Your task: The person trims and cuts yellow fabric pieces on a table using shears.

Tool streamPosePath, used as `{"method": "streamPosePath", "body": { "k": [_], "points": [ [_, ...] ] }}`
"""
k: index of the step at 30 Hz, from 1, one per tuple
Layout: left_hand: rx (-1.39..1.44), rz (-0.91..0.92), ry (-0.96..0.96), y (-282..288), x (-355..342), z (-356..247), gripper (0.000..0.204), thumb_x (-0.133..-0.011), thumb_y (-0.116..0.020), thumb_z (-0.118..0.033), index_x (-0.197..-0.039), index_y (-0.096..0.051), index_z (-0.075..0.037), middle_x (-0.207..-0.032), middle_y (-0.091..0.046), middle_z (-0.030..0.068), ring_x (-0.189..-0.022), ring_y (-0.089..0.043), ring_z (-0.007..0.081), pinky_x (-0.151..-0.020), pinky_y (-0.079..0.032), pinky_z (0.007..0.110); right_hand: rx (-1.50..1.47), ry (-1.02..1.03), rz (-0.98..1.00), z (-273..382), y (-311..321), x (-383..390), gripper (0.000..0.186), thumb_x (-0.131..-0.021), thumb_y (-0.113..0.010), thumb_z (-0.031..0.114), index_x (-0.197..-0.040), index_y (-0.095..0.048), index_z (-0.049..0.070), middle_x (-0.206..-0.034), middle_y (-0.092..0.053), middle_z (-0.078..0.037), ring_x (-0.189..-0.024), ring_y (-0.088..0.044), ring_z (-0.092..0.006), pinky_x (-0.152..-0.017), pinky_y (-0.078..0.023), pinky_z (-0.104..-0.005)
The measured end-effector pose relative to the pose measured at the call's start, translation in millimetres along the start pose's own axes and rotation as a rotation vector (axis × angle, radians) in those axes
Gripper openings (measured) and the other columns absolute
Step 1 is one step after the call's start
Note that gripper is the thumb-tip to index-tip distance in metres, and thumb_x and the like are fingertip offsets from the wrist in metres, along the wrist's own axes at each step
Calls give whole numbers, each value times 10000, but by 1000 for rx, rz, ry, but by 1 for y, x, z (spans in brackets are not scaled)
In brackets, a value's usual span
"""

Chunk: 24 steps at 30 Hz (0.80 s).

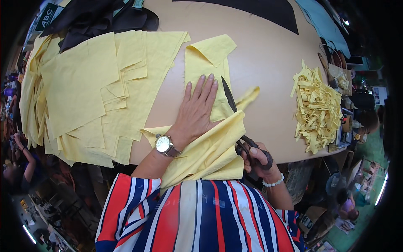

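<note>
A piece of yellow fabric (210, 59) lies on the table before me, its far corner folded over and its near part draped over the edge against my striped shirt. Flat on this fabric, fingers stretched out, rests my left hand (196, 107). My right hand (257, 158) is closed round the dark handles of a pair of scissors (228, 94), low at the table's near edge. The blades point away from me along the fabric's right side, partly covered by a fold. Beside them a narrow yellow strip (248, 97) curls off to the right.
Large stacked yellow fabric pieces (84, 84) cover the table's left side. Black cloth (100, 21) is heaped at the far left, with another black piece (260, 10) at the far edge. A pile of yellow scraps (317, 109) sits at the right, near light blue fabric (323, 25).
</note>
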<state>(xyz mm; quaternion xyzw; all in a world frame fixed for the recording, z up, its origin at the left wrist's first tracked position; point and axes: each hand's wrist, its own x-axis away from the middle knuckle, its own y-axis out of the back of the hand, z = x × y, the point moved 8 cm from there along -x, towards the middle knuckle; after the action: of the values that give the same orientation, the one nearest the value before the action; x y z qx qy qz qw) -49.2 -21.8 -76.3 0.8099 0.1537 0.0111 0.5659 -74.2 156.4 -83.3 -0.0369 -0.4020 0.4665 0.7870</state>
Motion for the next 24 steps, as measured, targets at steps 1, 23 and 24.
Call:
{"method": "streamPosePath", "body": {
  "k": [1,23,24],
  "points": [
    [-4,1,1,-1,0,0,958,-758,-387,-682,-1377,-209,27,-1449,-186,185,-1345,-163,333,-1066,-139,503,-3,-1,0,0,1,-1,327,-810,-583,324,-694,-501,30,-568,-468,-29,-460,-461,-103,-451,-372,-219],
    [19,-29,69,1,7,0,667,-870,-449,-386,-1372,-244,3,-1450,-202,154,-1345,-175,306,-1077,-142,479,-88,-9,-188,-21,-15,4,286,-846,-585,221,-940,-576,-48,-767,-587,-39,-642,-538,-60,-580,-430,-198],
    [20,-29,68,0,7,-1,667,-870,-449,-386,-1372,-244,3,-1450,-202,154,-1345,-175,306,-1077,-142,479,-89,-9,-189,-20,-19,4,286,-846,-585,221,-940,-576,-48,-767,-587,-39,-642,-538,-60,-580,-430,-198]
  ]
}}
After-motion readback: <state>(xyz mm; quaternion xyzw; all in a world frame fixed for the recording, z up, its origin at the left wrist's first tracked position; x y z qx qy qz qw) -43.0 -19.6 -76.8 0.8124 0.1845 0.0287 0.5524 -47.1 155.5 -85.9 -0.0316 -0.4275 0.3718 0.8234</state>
